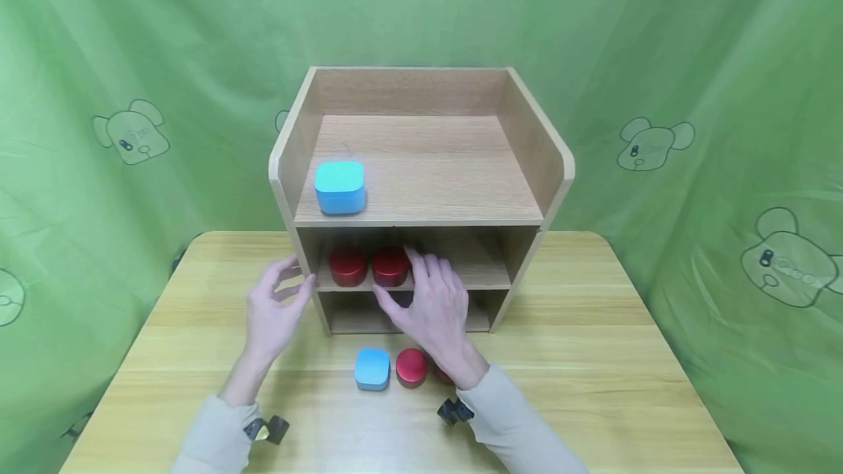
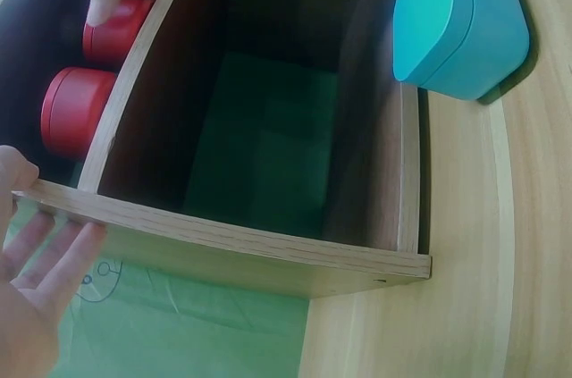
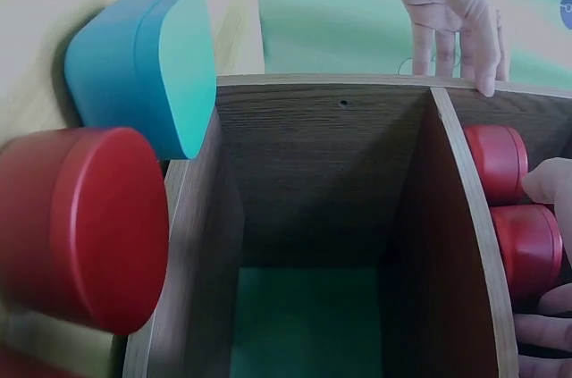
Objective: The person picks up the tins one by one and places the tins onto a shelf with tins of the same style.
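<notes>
The head view alone shows the blue box (image 1: 339,187) at the left near corner of the top of the wooden shelf (image 1: 421,159). There the right hand (image 1: 436,306) reaches into the middle compartment; the right wrist view adds that its thumb and fingers bend round the right tin (image 3: 527,251), gripping it. That red tin sits between thumb and fingers, just right of the left tin (image 1: 347,267).

The left wrist view shows how the left hand (image 2: 40,280) pinches the near edge of the left side panel (image 2: 223,239), thumb inside, fingers outside. Both wrist views look into the bottom compartment, green at its back. On the table (image 1: 573,357), near the shelf, another blue box (image 1: 372,369) stands left of a red tin (image 1: 411,367); a further red tin (image 1: 444,375) is mostly hidden by the right wrist in the head view.
</notes>
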`<state>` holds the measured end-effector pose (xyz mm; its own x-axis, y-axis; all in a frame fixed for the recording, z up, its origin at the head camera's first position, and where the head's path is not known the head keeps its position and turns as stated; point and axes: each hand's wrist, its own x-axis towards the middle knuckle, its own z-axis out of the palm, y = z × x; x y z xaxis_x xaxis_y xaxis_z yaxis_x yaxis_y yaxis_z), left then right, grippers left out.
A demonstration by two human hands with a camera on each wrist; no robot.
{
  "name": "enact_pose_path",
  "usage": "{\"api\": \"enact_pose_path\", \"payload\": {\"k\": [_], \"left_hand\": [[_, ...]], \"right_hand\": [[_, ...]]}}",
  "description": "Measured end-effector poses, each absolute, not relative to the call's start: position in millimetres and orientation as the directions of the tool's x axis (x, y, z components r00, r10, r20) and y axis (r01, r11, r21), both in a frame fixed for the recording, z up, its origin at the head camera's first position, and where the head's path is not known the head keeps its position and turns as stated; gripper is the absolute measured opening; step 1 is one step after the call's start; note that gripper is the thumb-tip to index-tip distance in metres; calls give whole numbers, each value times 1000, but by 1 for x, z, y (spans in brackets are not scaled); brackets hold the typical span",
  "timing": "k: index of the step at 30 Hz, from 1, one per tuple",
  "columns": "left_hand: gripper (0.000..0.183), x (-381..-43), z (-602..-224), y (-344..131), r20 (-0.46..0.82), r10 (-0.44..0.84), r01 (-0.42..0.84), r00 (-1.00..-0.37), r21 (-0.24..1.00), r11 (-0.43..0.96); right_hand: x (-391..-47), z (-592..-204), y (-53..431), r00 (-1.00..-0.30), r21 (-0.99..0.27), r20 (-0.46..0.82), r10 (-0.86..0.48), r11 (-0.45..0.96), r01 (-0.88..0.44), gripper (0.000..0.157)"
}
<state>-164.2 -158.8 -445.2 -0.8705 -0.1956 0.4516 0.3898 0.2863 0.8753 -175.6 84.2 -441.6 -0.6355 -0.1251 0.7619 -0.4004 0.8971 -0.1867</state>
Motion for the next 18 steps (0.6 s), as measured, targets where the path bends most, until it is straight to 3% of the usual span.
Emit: {"api": "enact_pose_path", "payload": {"k": [18], "left_hand": [[41, -163, -446, -160, 462, -187, 399, -867, 868, 295]], "right_hand": [[-143, -436, 132, -651, -301, 750, -114, 818, -490, 69]]}}
